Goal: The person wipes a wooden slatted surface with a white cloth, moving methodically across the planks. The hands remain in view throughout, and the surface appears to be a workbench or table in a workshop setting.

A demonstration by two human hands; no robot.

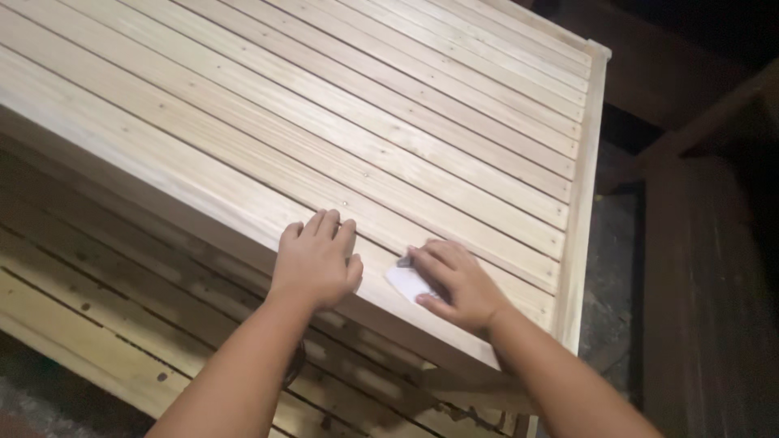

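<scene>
- Right hand [458, 284] lies palm down on a small white pad [406, 281], probably sandpaper or a cloth; I cannot tell which. Fingers are curled lightly over it and press it flat against the wood. It is pinned under the hand, not lifted.
- The pad sits on the nearest slat of the slatted panel [365, 122], close to the panel's near edge. It sticks out from under the right fingers toward the left hand.
- Left hand [316, 259] is flat on the same near slat, fingers together and nearly straight, thumb out. It holds nothing and seems only to steady the panel.
- Key relation: the pad lies between the two hands, under the right and just beside the left, not touching the left. The right hand is the nearer one.
- Long axis: the slats run from upper left to lower right in view, and both hands rest on the same slat, side by side along it.
- The panel's end rail [586, 186] crosses the slat ends beyond the right hand.
- A second slatted frame [97, 308] lies below, darker, partly hidden.
- Counts: hands 2, pad 1, slatted pieces 2. About a dozen slats show on the top panel; the exact number is uncertain.
</scene>
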